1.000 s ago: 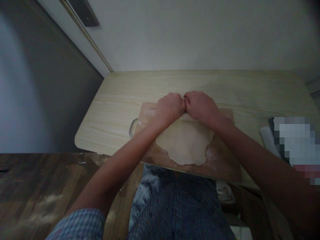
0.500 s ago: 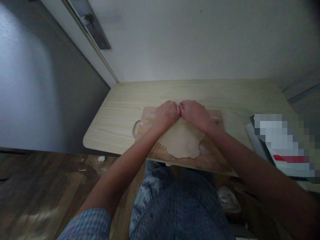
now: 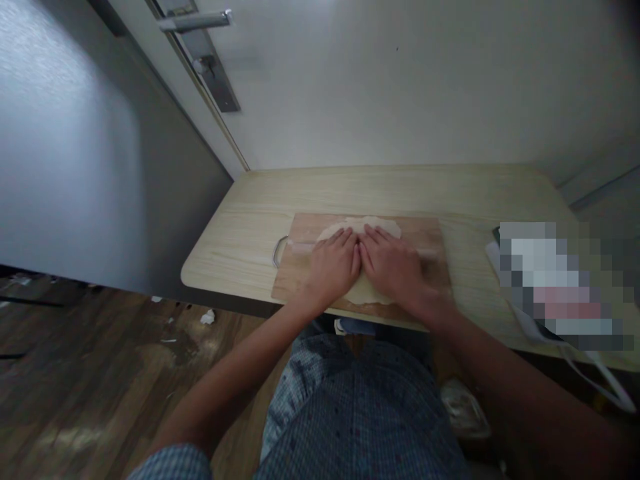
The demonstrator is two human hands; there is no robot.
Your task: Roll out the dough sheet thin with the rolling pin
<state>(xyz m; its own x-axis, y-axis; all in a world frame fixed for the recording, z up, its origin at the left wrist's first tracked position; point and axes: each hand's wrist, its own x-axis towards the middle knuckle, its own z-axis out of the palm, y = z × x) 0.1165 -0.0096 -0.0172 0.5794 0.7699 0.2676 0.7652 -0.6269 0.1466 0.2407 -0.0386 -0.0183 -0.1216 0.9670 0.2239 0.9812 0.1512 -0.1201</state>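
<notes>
A flattened sheet of dough (image 3: pixel 367 292) lies on a wooden cutting board (image 3: pixel 290 283), partly covered by my hands. A slim, pale rolling pin (image 3: pixel 301 247) crosses the board from side to side; its middle is hidden under my palms. My left hand (image 3: pixel 336 261) presses down over the pin, fingers stretched forward onto the far part of the dough. Close beside it, my right hand (image 3: pixel 389 261) lies the same way, fingers straight and thumbs nearly touching. Neither hand's fingers are wrapped round the pin.
The board has a metal loop handle (image 3: pixel 279 253) on its left and rests on a light wood table (image 3: pixel 235 233) against a white door. A blurred-out item (image 3: pixel 555 287) with a white cord is at the right. Scraps (image 3: pixel 207 317) litter the floor.
My hands have come back toward me over the dough. Their fingers, curled into fists before, are now stretched out. Dough now shows beyond the fingertips, and the view has tilted slightly.
</notes>
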